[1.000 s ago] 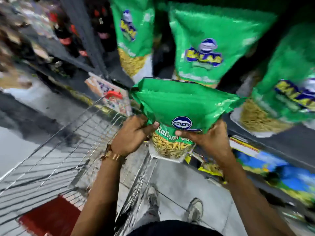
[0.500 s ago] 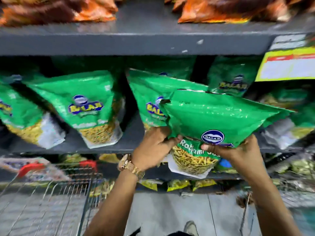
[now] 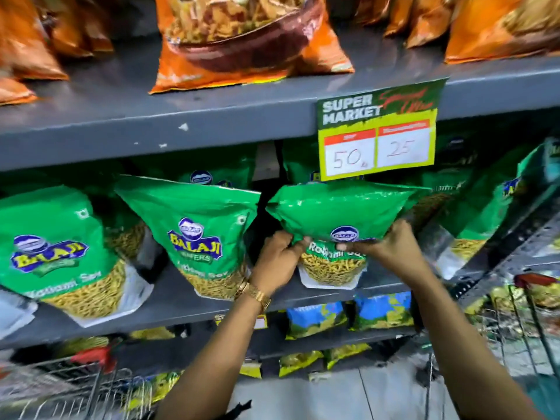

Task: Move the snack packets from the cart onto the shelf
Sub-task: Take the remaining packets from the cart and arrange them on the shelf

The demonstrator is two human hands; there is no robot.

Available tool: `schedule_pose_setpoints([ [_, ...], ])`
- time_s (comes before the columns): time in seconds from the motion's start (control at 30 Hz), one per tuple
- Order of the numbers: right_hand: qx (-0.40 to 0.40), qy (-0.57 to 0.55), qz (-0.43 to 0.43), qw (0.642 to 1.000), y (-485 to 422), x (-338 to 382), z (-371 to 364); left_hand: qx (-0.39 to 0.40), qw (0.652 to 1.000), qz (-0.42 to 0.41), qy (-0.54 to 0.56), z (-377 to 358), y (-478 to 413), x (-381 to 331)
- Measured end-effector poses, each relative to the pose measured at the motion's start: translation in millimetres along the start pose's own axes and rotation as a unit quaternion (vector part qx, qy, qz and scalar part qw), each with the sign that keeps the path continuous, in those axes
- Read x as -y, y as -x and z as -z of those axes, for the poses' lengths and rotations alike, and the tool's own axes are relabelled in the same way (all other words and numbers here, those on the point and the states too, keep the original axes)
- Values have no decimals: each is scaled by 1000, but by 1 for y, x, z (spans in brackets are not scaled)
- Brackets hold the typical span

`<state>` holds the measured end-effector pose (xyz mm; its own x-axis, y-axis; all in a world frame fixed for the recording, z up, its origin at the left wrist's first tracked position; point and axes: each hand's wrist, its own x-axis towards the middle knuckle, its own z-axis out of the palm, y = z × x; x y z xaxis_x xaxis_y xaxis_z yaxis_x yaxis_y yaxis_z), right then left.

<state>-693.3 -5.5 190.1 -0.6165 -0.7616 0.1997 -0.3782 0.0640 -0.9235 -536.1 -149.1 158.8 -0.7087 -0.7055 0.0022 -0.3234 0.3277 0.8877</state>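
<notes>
Head view. A green snack packet is being held by both hands at the front edge of the grey middle shelf. The left hand is being closed on the packet's lower left side, thumb on the front; a gold watch is being worn on that wrist. The right hand is being closed on the lower right side, thumb pressed across the printed label. The packet is being kept upright, its clear bottom window touching or just above the shelf edge; which cannot be told. A matching green packet is being displayed just beside it to the left, and another further left. More green packets are being shown behind and to the right, blurred. A yellow price card is being hung from the upper shelf, directly above the held packet. Orange packets are being stocked on that upper shelf. Part of a wire cart is being seen at lower left.
</notes>
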Motion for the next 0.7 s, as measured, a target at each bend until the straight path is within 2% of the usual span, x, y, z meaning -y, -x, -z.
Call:
schedule_pose_setpoints([
  [0.2, 14, -35, 2, 999, -24, -27, 0, -78, 997, 4, -6, -22, -4, -7],
  [0.37, 10, -36, 4, 999, -18, -30, 0, -97, 994, 14, 50, -33, 5, -9],
  [0.47, 7, -38, -8, 999, -11, -29, 9, -175, 981, 29, 81, -52, 20, -11],
  [0.53, 15, -66, -16, 998, -1, -30, 24, -272, 957, 12, 103, -67, 34, -14],
  [0.6, 9, -77, -21, 997, 13, -31, 46, -335, 939, -22, 80, -85, 48, -10],
  [0.7, -16, -105, -26, 994, 39, -32, 87, -328, 939, -88, 45, -117, 73, -15],
])
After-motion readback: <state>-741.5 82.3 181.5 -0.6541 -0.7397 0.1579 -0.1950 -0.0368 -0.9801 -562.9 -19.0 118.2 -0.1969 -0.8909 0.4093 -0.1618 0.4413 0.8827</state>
